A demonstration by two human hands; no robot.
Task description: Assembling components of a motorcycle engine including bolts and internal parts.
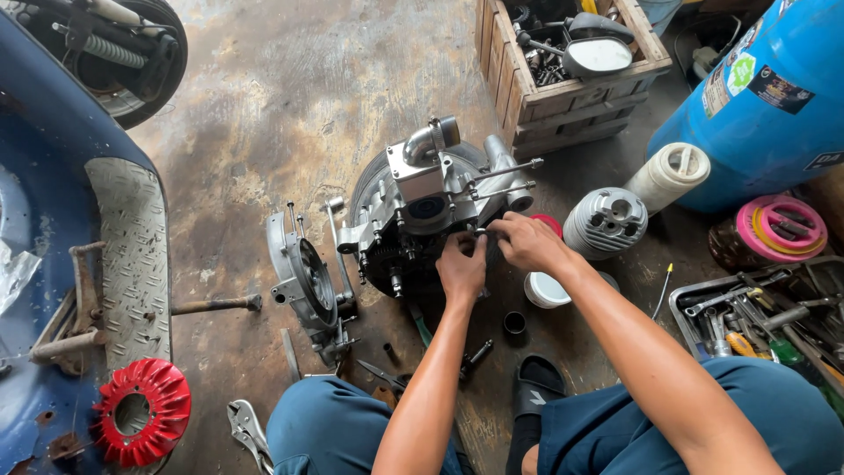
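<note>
Engine block (422,220), standing mid-floor (290,105) below the wooden crate (563,97), is being gripped by both hands: left hand (462,268) and right hand (527,242) fingers are being pinched on its near side.

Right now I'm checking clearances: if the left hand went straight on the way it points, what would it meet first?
The left hand points up the picture at the engine block and already seems to touch its near side, so it would meet that casing first; depth is hard to judge.
</note>
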